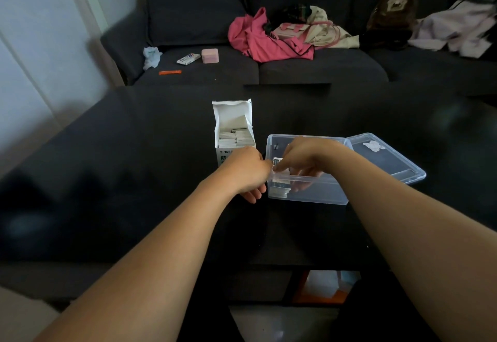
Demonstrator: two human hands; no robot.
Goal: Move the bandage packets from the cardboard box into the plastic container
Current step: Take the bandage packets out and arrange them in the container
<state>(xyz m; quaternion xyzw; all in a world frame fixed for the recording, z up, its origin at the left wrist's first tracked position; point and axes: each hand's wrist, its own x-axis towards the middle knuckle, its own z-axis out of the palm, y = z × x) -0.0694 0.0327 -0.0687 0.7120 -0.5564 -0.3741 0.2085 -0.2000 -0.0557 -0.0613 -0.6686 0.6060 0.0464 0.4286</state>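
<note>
While left hand [246, 169] curls | right hand [304, 158] pinches bandage packets [279, 170]

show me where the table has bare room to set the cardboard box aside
Bare table lies left of the cardboard box, and behind it toward the sofa. It is crowded where both hands meet at the plastic container and its lid.

Dim room, soft daylight coming from the pale curtain [40, 45] on the left. The dark bench [134, 166] shows faint, smeared reflections. Wide-angle bending curves the edges, corners go soft, and the forearms look slightly blurred.
</note>
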